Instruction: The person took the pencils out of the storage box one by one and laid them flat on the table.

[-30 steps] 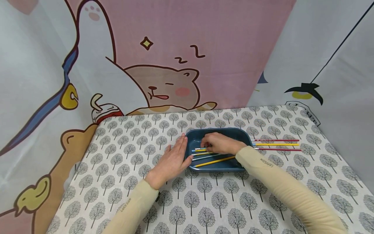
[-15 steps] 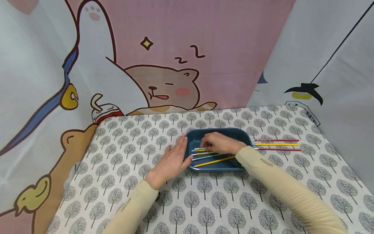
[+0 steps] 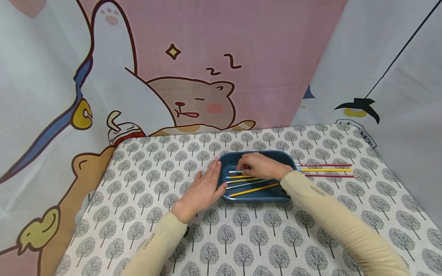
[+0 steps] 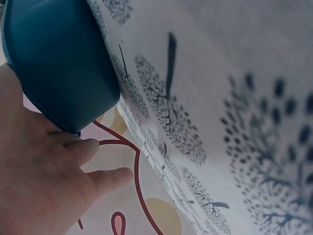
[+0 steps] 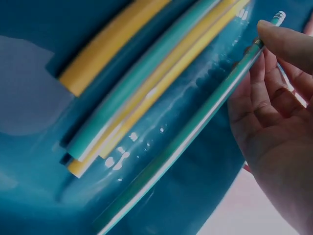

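A dark blue tray (image 3: 257, 198) on the table holds several pencils. My right hand (image 3: 262, 166) is over it and pinches a green pencil (image 5: 195, 127) near its white eraser end, between thumb and fingers. Beside that pencil lie yellow pencils (image 5: 115, 46) and another green pencil (image 5: 142, 81), their visible ends flat. In the head view a yellow pencil (image 3: 253, 190) slants nearest the tray's front wall. My left hand (image 3: 203, 188) rests with straight fingers against the tray's left rim; in the left wrist view the hand (image 4: 49, 171) touches the tray's outer wall (image 4: 63, 63).
To the right of the tray, two red pencils (image 3: 331, 165) and one yellow pencil (image 3: 328, 170) lie side by side on the cloth. A tree-patterned cloth (image 3: 155, 153) covers the table. Printed curtains (image 3: 269, 57) stand behind and at the sides.
My right hand has shifted slightly back with the green pencil, which is now farther from the pencils beside it. My left hand stays at the tray's rim.
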Available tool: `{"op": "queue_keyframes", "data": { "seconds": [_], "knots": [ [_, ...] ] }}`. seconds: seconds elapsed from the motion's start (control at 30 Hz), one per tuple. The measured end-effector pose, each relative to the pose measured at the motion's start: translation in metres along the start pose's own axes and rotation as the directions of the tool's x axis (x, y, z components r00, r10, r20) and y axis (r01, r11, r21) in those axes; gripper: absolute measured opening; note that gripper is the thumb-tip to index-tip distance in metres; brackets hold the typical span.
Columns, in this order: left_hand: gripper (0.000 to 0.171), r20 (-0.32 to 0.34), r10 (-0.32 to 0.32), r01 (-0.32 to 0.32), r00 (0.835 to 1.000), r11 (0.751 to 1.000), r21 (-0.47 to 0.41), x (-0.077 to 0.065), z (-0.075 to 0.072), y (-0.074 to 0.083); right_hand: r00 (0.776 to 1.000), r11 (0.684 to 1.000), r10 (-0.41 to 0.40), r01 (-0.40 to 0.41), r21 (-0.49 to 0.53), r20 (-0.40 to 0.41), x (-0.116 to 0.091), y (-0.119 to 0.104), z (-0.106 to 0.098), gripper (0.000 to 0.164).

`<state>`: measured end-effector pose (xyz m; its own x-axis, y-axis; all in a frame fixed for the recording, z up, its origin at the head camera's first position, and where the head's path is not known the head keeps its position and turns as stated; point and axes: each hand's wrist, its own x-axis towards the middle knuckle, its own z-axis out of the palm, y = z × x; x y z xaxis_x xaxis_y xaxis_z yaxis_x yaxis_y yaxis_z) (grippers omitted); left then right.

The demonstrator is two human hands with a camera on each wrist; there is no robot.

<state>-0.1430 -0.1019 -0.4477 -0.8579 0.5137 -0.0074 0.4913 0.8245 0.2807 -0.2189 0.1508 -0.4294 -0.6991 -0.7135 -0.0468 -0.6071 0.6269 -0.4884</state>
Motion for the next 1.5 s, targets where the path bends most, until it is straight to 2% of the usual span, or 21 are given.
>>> {"op": "queue_keyframes", "data": {
  "seconds": [0.47,0.67,1.0,1.23,1.5],
  "knots": [
    [0.077,-0.013,0.011,-0.011,1.000,1.000,-0.011,0.001,0.001,-0.001,0.996,0.998,0.002,0.003,0.057,-0.088,-0.010,-0.005,-0.020,0.018],
    [0.074,0.004,0.003,-0.003,1.000,0.999,-0.039,-0.001,-0.002,-0.002,0.993,0.995,0.010,0.001,0.095,-0.115,-0.015,-0.012,-0.028,0.018],
    [0.067,0.001,0.025,-0.025,1.000,0.999,-0.044,-0.001,-0.003,-0.007,0.982,0.995,-0.008,0.026,0.092,-0.186,-0.023,-0.016,-0.039,0.020],
    [0.066,-0.020,0.028,-0.028,0.999,1.000,-0.003,0.000,-0.002,-0.006,0.969,0.995,-0.036,0.058,0.080,-0.243,-0.028,-0.020,-0.045,0.019],
    [0.065,-0.062,0.028,-0.025,0.998,0.998,0.050,0.000,0.002,-0.005,0.957,0.996,-0.029,0.053,0.076,-0.287,-0.037,-0.030,-0.058,0.022]
  ]
}}
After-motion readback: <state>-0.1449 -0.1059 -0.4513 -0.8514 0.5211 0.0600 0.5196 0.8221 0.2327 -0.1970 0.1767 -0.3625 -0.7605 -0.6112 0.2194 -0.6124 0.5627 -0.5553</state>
